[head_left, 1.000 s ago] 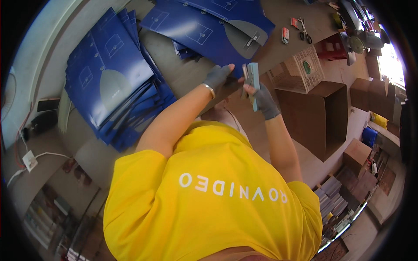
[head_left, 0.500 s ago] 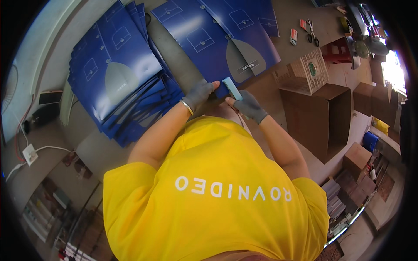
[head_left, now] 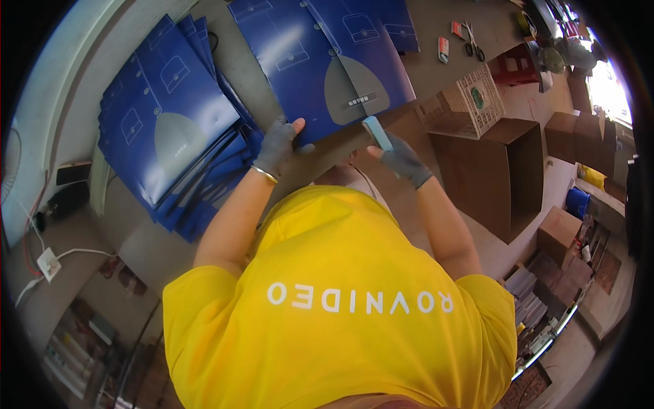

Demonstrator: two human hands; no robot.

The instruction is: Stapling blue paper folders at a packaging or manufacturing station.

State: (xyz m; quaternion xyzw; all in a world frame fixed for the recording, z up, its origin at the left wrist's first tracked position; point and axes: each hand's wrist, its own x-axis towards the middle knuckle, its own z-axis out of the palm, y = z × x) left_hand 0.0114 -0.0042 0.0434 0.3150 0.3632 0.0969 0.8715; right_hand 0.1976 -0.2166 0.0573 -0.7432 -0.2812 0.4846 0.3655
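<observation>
Step in hand, as far as I can judge: settling the blue printed sheets [head_left: 296,82] w/ tool at the ready. They lie on the counter [head_left: 432,17], near edge toward the body, right of the blue stack [head_left: 174,88]. L hand [head_left: 281,146], grey-gloved, has its thumb at their near-left corner, fingers partly spread; can't tell if it's pinching or just touching. R hand [head_left: 402,158], also gloved, is closed round a light-blue tool [head_left: 378,133], prob. a stapler, tip up by the near edge; contact unclear.

Next move prob. calls for L hand steadying the corner, edges flush, & R hand lining the tool up w/ the edge.

Vs. 0.5 s ago: hands are wider apart, L hand further left; sheets sit a bit straighter to the body. Tool's still in R hand.
</observation>
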